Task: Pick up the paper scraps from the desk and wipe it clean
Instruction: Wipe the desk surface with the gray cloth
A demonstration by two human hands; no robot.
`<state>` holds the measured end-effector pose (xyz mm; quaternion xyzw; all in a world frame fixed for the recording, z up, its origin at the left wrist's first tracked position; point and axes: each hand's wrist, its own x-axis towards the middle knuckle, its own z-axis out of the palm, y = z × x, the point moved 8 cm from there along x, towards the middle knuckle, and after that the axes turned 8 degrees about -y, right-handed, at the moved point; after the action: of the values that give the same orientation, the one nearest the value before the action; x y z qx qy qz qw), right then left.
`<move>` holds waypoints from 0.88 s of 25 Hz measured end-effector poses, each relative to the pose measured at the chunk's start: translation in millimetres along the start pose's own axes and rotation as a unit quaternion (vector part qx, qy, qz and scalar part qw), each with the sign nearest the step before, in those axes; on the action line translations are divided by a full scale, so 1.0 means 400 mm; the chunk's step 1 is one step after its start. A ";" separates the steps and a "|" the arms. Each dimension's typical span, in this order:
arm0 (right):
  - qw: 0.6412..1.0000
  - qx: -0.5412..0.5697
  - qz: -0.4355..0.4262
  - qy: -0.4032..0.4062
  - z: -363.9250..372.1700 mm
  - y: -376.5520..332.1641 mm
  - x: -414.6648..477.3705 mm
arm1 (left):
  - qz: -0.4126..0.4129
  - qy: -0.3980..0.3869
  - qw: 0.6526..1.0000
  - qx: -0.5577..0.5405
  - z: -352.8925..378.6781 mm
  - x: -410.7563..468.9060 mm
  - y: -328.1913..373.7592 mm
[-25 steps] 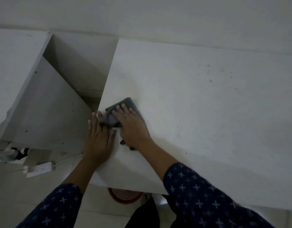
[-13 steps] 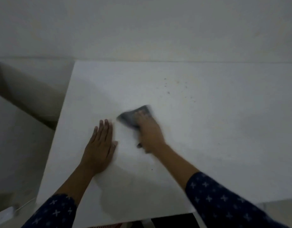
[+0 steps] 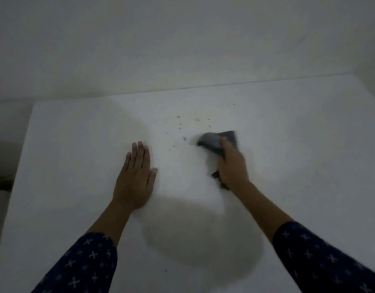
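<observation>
Head view, near to far. At 7 and 5 o'clock, two dark cross-patterned sleeves (image 3: pixel 83 265), with a broad shadow (image 3: pixel 203 235) between them on the desk (image 3: pixel 76 144). Further up, left of centre, the left hand (image 3: pixel 136 176): laid flat, palm down, fingers straight and together, gripping nothing, merely resting on the top. At 3 o'clock from it and well apart, the right hand (image 3: pixel 232 166): fingers curled over a dark grey cloth (image 3: pixel 218 140) bunched under the palm, with a corner out ahead at 11 o'clock and a tail below the wrist; somewhat blurred. Judged soft, light and limp, with no fixed shape, likely to fold over or creep out from under a slack palm; best held as here, gathered at the middle and pressed flat to the top. Just beyond the cloth, from 10 to 12 o'clock of it, a scatter of tiny grey scraps (image 3: pixel 179 125), near but not touching it; too small to call paper with certainty. Judged feather-light, apt to skid or scatter ahead of a fast stroke; better herded together with the cloth than pinched up one by one. Underneath, a white, smooth, matt top, hard and flat, with its far edge butted against the wall (image 3: pixel 182 39) at 12 o'clock. Beyond that, only plain pale wall, dimly lit; at far 9 o'clock a dark gap (image 3: pixel 2 180) beside the desk, contents not discernible.
</observation>
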<state>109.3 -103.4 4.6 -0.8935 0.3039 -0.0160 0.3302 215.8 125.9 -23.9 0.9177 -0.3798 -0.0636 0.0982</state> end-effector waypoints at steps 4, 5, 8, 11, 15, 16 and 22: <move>0.960 -0.057 -0.224 -0.160 0.251 -0.298 -0.025 | -0.012 -0.009 0.999 -0.036 -0.010 0.028 -0.006; 0.948 -0.067 -0.250 -0.186 0.288 -0.340 0.013 | -0.023 -0.013 0.999 -0.030 -0.009 0.026 -0.010; 0.939 -0.074 -0.277 -0.190 0.285 -0.364 0.184 | -0.048 -0.016 0.999 -0.012 -0.010 0.032 -0.017; 0.986 -0.045 -0.143 -0.075 0.140 -0.243 0.332 | -0.049 -0.011 0.999 -0.006 -0.019 0.033 -0.012; 0.995 -0.032 0.075 0.065 -0.103 0.025 0.370 | -0.034 -0.008 0.999 0.014 -0.021 0.049 -0.011; 0.991 0.002 0.117 0.070 -0.111 0.047 0.363 | -0.032 -0.009 0.999 0.019 -0.021 0.058 -0.012; 0.924 -0.135 -0.299 -0.198 0.327 -0.488 0.276 | -0.022 -0.022 0.999 0.007 -0.019 0.067 -0.008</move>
<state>333.1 27.8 0.3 -0.9639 -0.0500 0.1046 0.2397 238.3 110.3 -18.5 0.9249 -0.3619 -0.0836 0.0815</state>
